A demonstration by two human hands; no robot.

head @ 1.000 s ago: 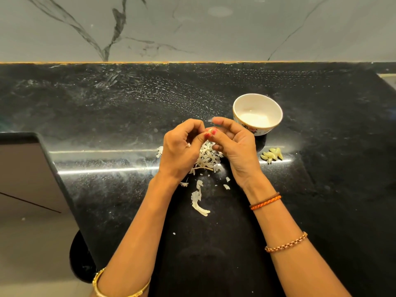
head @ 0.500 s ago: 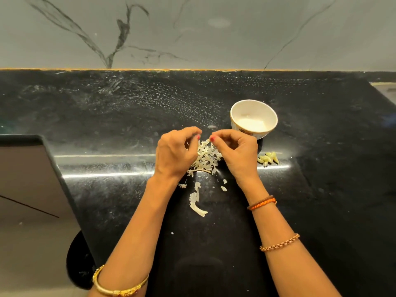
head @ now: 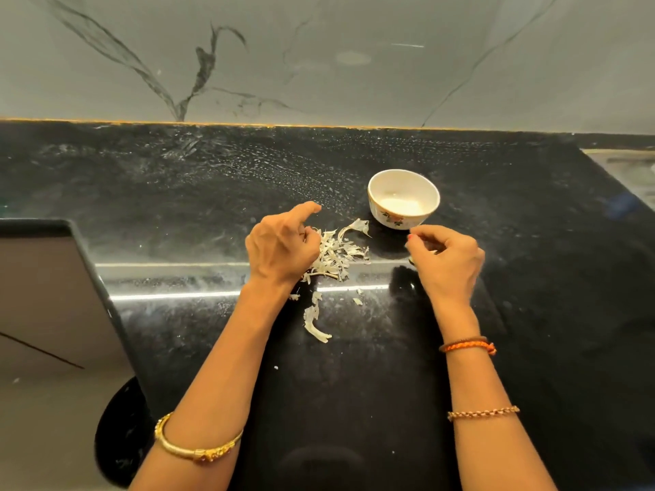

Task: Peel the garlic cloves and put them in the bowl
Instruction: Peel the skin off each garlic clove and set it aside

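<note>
- Left hand (head: 281, 248) at 9 o'clock of the skin pile (head: 336, 255), index finger straight, other fingers loosely curled, holding nothing I can see – likely just shedding peel
- Right hand (head: 448, 258) fingers curled just below the bowl (head: 404, 198), placed for a short drop; whether they pinch a clove, cannot tell
- No garlic cloves visible; bowl on worktop (head: 177, 207), apparently without cloves

Hands (head: 361, 255) beside garlic peels (head: 336, 255), bowl (head: 403, 198)
</note>
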